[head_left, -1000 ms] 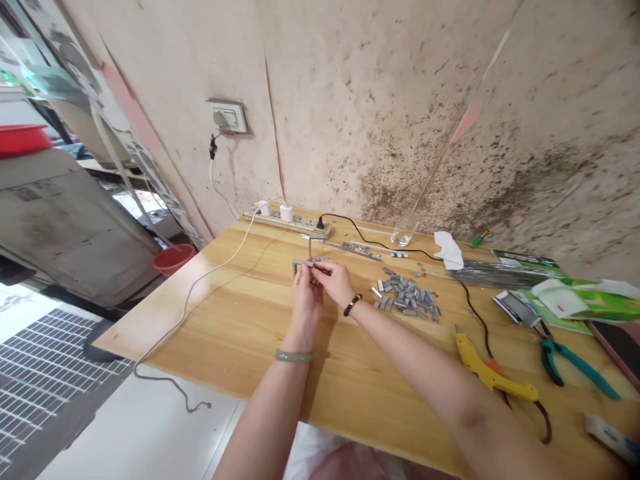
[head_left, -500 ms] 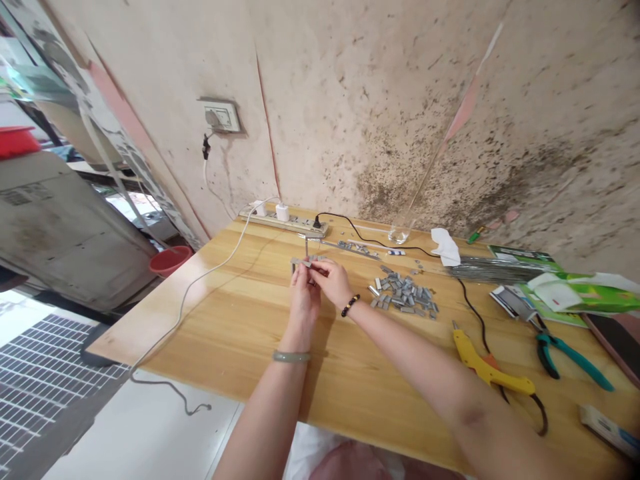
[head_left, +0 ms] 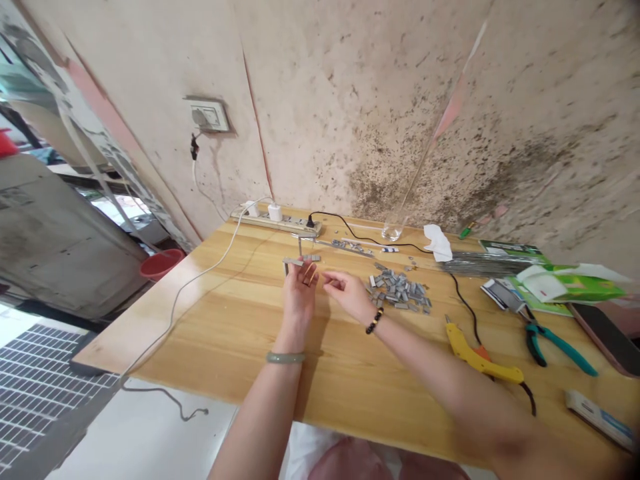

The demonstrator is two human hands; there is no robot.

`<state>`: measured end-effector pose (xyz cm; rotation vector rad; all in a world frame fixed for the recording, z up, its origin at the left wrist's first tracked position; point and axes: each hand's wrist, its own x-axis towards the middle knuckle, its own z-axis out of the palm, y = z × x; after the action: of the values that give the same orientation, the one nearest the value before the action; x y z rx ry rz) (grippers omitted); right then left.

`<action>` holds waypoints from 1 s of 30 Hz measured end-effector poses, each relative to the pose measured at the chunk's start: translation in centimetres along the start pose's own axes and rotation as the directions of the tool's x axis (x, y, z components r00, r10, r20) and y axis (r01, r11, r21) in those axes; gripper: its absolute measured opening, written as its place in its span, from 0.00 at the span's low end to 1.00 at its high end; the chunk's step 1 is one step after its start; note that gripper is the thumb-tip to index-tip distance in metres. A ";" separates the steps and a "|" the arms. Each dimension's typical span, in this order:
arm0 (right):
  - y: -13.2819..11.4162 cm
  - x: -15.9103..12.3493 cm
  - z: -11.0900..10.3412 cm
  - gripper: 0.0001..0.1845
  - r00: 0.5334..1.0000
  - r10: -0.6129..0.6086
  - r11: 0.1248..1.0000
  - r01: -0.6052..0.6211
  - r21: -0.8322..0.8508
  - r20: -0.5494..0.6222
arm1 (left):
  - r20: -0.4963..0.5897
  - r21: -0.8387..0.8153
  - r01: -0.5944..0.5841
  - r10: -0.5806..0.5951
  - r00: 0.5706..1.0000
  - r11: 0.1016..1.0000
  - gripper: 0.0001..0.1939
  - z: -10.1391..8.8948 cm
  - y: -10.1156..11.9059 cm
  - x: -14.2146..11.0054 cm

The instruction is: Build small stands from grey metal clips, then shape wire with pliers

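Note:
My left hand (head_left: 299,293), with a pale green bangle at the wrist, holds a thin grey angled piece (head_left: 292,263) between thumb and fingers; its other fingers are loosely curled. A short way to its right is my right hand (head_left: 350,293), which wears a dark beaded bracelet. Thumb and fingertips there are drawn together, and whatever may be between them is too small to make out. Beside the right hand lies a pile of small grey rectangular pieces (head_left: 400,291). Several more grey pieces (head_left: 313,258) sit in a row just behind the left hand.
Along the wall runs a power strip (head_left: 280,225) with plugs in it. A glass cup (head_left: 393,230), crumpled tissue (head_left: 438,243) and thin wires (head_left: 475,263) are at the back. On the right lie a yellow glue gun (head_left: 477,360), teal-handled pliers (head_left: 563,348) and a phone (head_left: 605,340).
My right hand has drawn away from the left hand, towards the right and the grey pile. The left hand stays on the angled piece, its fingers a little looser. The view has shifted slightly.

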<state>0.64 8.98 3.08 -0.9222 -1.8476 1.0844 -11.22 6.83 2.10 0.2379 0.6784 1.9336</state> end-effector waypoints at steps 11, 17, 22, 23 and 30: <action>0.0 -13.3 -7.4 0.13 0.982 0.077 0.967 -0.032 -0.252 0.173 | 0.030 0.236 0.133 -0.144 0.989 0.963 0.21 0.8 -2.6 -1.6; 0.1 -17.4 -11.2 0.14 0.984 0.125 0.904 -0.061 -0.422 0.125 | 0.256 0.723 -0.130 -0.088 0.963 0.679 0.13 0.3 -4.4 -2.6; 0.2 -19.4 -12.5 0.14 0.990 0.053 0.855 0.023 -0.519 0.132 | 0.610 0.777 -0.628 -0.205 0.765 -0.034 0.05 -0.4 -4.1 -2.7; 0.3 -19.7 -12.6 0.14 0.990 0.046 0.847 0.033 -0.530 0.134 | 0.618 0.744 -0.658 -0.251 0.745 -0.118 0.06 -0.5 -4.0 -2.8; 0.8 -20.1 -12.7 0.15 0.982 0.069 0.811 0.048 -0.583 0.177 | 0.616 0.660 -0.714 -0.377 0.692 -0.232 0.10 0.0 -3.9 -3.1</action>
<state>20.62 -3.83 1.20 -1.2041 -2.4069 0.6122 -6.83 5.31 0.36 2.2312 1.6106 0.6934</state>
